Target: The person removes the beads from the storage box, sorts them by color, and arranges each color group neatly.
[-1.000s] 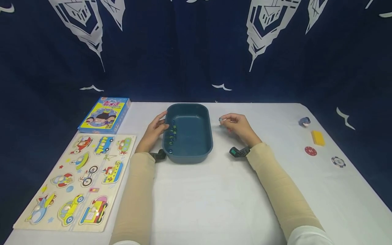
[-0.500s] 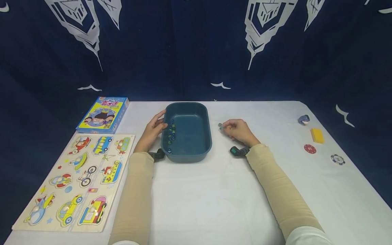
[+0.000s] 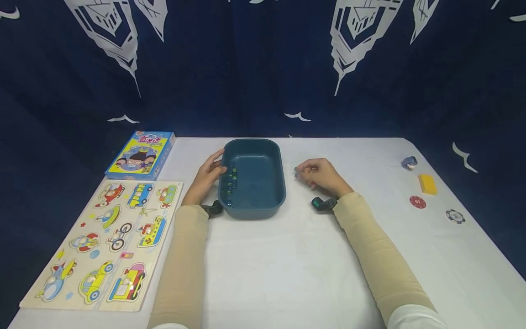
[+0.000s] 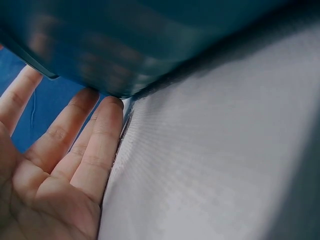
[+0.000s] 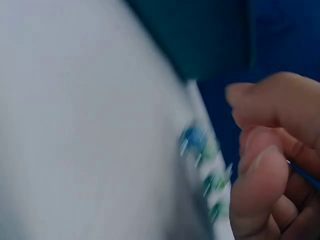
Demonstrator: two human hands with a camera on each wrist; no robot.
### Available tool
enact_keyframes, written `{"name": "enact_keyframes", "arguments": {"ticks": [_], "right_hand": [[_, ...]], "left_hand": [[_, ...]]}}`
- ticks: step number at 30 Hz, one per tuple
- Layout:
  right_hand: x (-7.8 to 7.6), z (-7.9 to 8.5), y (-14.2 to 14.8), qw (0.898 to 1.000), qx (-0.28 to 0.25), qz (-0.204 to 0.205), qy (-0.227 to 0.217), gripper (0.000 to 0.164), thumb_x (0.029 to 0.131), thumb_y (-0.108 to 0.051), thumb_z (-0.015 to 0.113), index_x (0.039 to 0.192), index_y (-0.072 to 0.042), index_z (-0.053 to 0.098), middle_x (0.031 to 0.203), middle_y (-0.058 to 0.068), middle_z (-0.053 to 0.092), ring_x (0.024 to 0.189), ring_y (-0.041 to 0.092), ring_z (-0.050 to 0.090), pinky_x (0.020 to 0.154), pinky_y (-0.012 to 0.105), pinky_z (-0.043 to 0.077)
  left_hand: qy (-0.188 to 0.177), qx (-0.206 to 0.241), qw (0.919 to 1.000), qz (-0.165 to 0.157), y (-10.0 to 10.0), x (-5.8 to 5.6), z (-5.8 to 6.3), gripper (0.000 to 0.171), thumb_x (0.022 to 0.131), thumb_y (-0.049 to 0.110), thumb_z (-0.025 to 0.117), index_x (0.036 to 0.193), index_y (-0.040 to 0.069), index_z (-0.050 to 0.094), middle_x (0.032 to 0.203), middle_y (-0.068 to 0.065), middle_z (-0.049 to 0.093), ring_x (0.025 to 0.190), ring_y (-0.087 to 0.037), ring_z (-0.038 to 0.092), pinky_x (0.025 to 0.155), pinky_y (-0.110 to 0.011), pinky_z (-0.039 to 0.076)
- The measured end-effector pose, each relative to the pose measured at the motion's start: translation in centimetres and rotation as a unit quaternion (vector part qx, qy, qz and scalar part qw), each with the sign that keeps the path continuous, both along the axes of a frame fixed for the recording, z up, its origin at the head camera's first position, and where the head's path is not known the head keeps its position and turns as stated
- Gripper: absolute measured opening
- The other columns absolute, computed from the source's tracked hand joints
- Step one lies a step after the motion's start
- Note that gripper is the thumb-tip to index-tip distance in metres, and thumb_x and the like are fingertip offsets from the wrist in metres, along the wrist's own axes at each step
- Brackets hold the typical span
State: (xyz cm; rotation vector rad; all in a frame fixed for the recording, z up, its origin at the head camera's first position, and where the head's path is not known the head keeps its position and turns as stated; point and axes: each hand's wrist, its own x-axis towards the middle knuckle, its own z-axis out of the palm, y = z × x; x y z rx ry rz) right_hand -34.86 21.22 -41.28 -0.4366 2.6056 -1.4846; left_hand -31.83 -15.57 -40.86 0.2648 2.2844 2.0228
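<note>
A dark teal plastic tub (image 3: 263, 212) stands mid-table, with several glass marbles (image 3: 229, 185) along its left inner side. My left hand (image 3: 204, 178) lies against the tub's left side. In the left wrist view its fairly straight fingers (image 4: 100, 145) touch the outer wall. Right of the tub, my right hand (image 3: 322, 176) hovers low with curled fingers. Several blue and green marbles (image 5: 215, 182) lie on the table beside its fingertips, blurred in the right wrist view. The inside of its curled fingers is hidden, so whether they hold anything cannot be told.
A wooden picture puzzle board (image 3: 102, 246) lies at the left, with a blue card-game box (image 3: 139, 155) behind it. Toward the right edge are a small blue-and-white object (image 3: 409, 163), a yellow block (image 3: 427, 184), a red chip (image 3: 418, 202) and a black-and-white chip (image 3: 455, 216).
A second ago the right fingertips held a marble slightly farther forward. The hand has since come down and drawn back a little, beside marbles on the table. The left hand stays at the tub.
</note>
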Motion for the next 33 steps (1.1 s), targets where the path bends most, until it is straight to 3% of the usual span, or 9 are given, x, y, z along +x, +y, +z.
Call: {"name": "enact_keyframes", "arguments": {"ticks": [3,7,11,15,19,27,33], "right_hand": [[0.1,1.6,-1.1,0.999,-0.02,0.023,0.014,0.027,0.09,-0.009,0.069,0.113,0.004,0.07,0.077,0.019,0.063,0.052,0.012,0.053,0.05,0.025,0.047],[0.3,4.1,-3.4,0.997,-0.04,0.062,0.035,0.028,0.091,-0.012,0.07,0.113,0.006,0.069,0.084,0.024,0.065,0.057,0.015,0.056,0.054,0.031,0.051],[-0.1,6.4,-6.2,0.993,-0.039,0.106,0.044,0.025,0.093,-0.013,0.069,0.112,0.003,0.071,0.088,0.015,0.068,0.063,0.018,0.058,0.059,0.037,0.054],[-1.2,7.8,-9.2,0.988,-0.002,0.151,0.013,0.023,0.095,-0.014,0.067,0.113,-0.002,0.073,0.097,0.011,0.072,0.071,0.022,0.061,0.064,0.034,0.057],[-2.6,7.8,-11.7,0.983,0.047,0.176,-0.028,0.025,0.095,-0.014,0.066,0.116,-0.001,0.071,0.108,0.014,0.071,0.078,0.024,0.062,0.07,0.031,0.057],[-4.5,6.6,-15.5,0.987,0.085,0.119,-0.066,0.027,0.095,-0.011,0.066,0.118,0.001,0.07,0.11,0.016,0.07,0.089,0.025,0.065,0.079,0.034,0.057],[-5.0,5.4,-17.3,0.991,0.083,0.062,-0.082,0.022,0.095,-0.011,0.066,0.112,0.0,0.073,0.098,0.012,0.07,0.08,0.018,0.063,0.075,0.032,0.058]], "left_hand": [[-0.004,0.001,1.0,-0.001,0.1,0.6,1.0,0.063,0.099,0.012,0.051,0.158,0.016,0.031,0.153,-0.022,0.04,0.137,-0.037,0.043,0.114,-0.048,0.035],[-0.003,-0.001,1.0,0.005,-0.1,-0.1,0.0,0.061,0.1,0.015,0.051,0.157,0.021,0.032,0.153,-0.019,0.041,0.137,-0.035,0.044,0.114,-0.048,0.035],[0.006,-0.006,0.9999,0.01,-0.3,-0.9,-1.4,0.06,0.1,0.019,0.052,0.156,0.027,0.034,0.153,-0.016,0.041,0.136,-0.033,0.046,0.114,-0.047,0.035],[0.018,-0.008,0.9997,0.015,-0.4,-1.2,-1.9,0.06,0.099,0.021,0.053,0.156,0.028,0.035,0.152,-0.015,0.043,0.135,-0.032,0.047,0.113,-0.047,0.036],[0.022,-0.007,0.9996,0.014,-0.3,-1.2,-2.0,0.061,0.098,0.022,0.053,0.155,0.028,0.036,0.151,-0.015,0.044,0.134,-0.031,0.048,0.112,-0.046,0.038],[0.002,0.005,1.0,0.005,-0.3,-1.3,-1.5,0.061,0.099,0.019,0.053,0.156,0.026,0.034,0.153,-0.017,0.042,0.137,-0.033,0.045,0.114,-0.046,0.036],[-0.008,0.014,0.9999,-0.005,-0.1,0.0,0.5,0.063,0.097,0.012,0.052,0.157,0.016,0.032,0.151,-0.023,0.041,0.136,-0.038,0.045,0.113,-0.048,0.036]]}}
